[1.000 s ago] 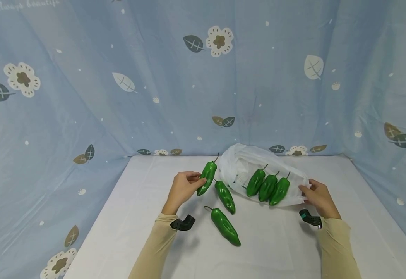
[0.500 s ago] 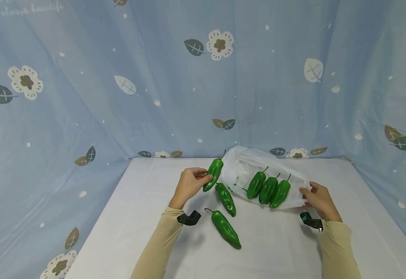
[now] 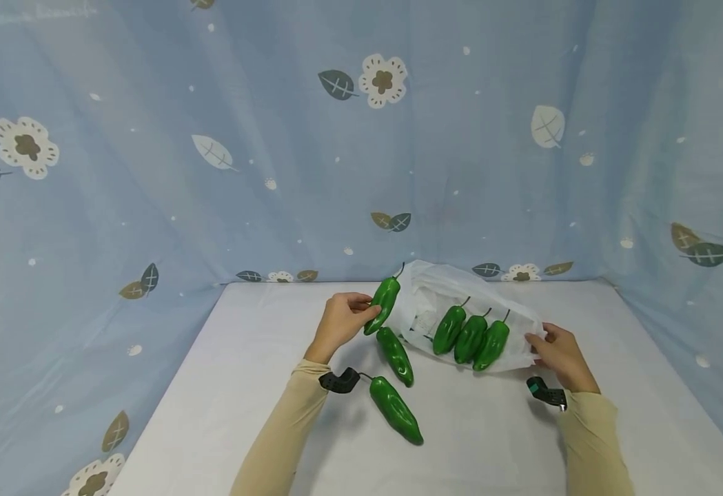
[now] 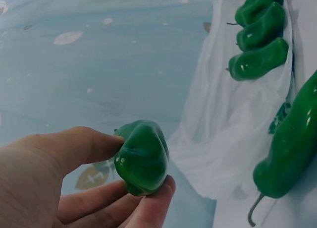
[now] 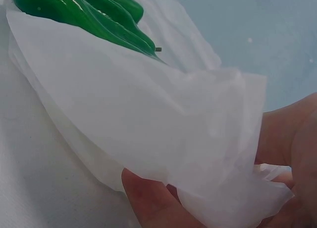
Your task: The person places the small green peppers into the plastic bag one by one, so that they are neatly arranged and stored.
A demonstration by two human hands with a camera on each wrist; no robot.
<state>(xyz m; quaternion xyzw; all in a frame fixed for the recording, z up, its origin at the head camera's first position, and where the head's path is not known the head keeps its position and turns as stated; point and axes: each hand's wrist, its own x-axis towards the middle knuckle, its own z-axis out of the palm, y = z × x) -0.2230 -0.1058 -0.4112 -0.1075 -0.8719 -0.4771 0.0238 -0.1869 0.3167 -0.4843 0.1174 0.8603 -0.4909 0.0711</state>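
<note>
My left hand pinches a glossy green chili pepper between thumb and fingers, stem pointing up, just left of a white plastic bag. In the left wrist view that pepper shows end-on between the fingertips. Three more green peppers lie side by side on the bag, stems toward the back. My right hand grips the bag's right end; in the right wrist view the crumpled plastic passes between thumb and fingers. Below the left hand lies another pepper.
A further green pepper lies nearer the front of the white-covered table. Behind the table hangs a blue curtain with flowers and leaves. A black wrist device sits at the left cuff, another at the right.
My left hand has moved right and slightly back with its pepper, closer to the bag. The right hand keeps its grip on the bag, and the other peppers stay where they lay.
</note>
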